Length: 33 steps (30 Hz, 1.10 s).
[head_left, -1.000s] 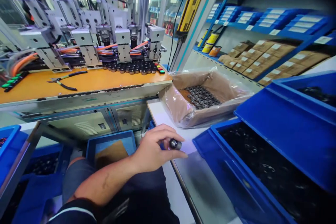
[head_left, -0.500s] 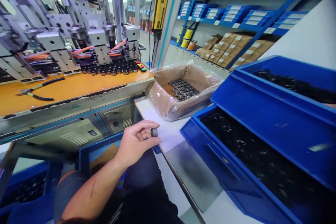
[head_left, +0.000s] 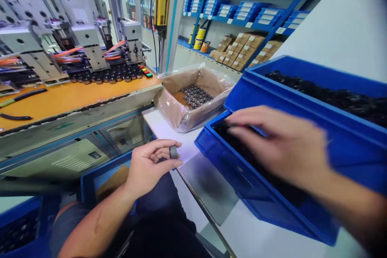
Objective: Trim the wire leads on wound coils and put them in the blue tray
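My left hand (head_left: 151,165) hovers above my lap at the edge of the white side table (head_left: 266,238). Its thumb and fingers pinch a small dark cylindrical part (head_left: 173,152). My right hand (head_left: 281,145) is smeared by motion and reaches leftwards over the near blue bin (head_left: 242,177), which is full of small black parts. Its fingers look stretched out with nothing seen in them. A second blue bin (head_left: 305,76) of black parts stands stacked just behind.
A plastic-lined cardboard box (head_left: 193,98) of small metal parts sits at the table's far end. To the left an orange workbench (head_left: 75,94) carries an assembly machine (head_left: 72,36), a row of black parts and pliers. Blue shelving (head_left: 242,12) with boxes lines the back.
My right hand has swept into view from the right, over the near blue bin. My left hand keeps its pinch on the small part. The camera has turned right.
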### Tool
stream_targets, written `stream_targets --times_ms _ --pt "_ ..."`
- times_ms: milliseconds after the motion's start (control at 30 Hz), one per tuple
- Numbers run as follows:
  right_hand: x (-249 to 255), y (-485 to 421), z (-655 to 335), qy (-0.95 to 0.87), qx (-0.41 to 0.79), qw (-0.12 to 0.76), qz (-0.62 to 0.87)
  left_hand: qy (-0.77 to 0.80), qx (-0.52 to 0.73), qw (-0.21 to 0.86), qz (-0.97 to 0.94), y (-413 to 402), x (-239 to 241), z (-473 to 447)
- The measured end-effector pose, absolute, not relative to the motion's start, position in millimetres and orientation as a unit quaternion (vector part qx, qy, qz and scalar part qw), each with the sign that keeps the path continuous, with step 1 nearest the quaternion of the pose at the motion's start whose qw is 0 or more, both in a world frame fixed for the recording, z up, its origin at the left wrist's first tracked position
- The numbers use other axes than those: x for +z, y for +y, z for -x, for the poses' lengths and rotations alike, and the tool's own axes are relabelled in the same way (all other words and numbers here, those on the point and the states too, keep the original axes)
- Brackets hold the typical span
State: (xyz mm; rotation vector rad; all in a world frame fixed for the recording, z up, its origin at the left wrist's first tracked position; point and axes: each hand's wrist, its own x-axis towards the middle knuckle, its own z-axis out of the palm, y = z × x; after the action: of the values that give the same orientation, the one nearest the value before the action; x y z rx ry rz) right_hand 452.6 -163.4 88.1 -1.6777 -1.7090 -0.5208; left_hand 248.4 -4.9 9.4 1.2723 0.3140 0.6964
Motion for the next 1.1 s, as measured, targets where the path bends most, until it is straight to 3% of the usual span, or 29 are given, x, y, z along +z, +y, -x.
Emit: stream_targets --times_ms 133,233,700,1100 --pt "38.7 -147.9 -405.9 -0.705 -0.103 0.412 0.568 0.124 0.305 0.687 -0.648 -17.1 10.2 -249.4" --pt "24.1 -145.4 -399.4 -0.725 -0.092 0.419 0.539 0.105 0.292 0.683 -0.661 -23.1 7.4 -252.1" --pt "24.8 -155.4 -416.1 -0.741 -0.134 0.402 0.521 0.133 0.297 0.706 -0.629 -29.2 8.5 -257.5" --pt "25.6 -157.8 -413.3 -0.743 -0.157 0.394 0.517 0.104 0.246 0.796 -0.543 -32.1 10.8 -260.3"
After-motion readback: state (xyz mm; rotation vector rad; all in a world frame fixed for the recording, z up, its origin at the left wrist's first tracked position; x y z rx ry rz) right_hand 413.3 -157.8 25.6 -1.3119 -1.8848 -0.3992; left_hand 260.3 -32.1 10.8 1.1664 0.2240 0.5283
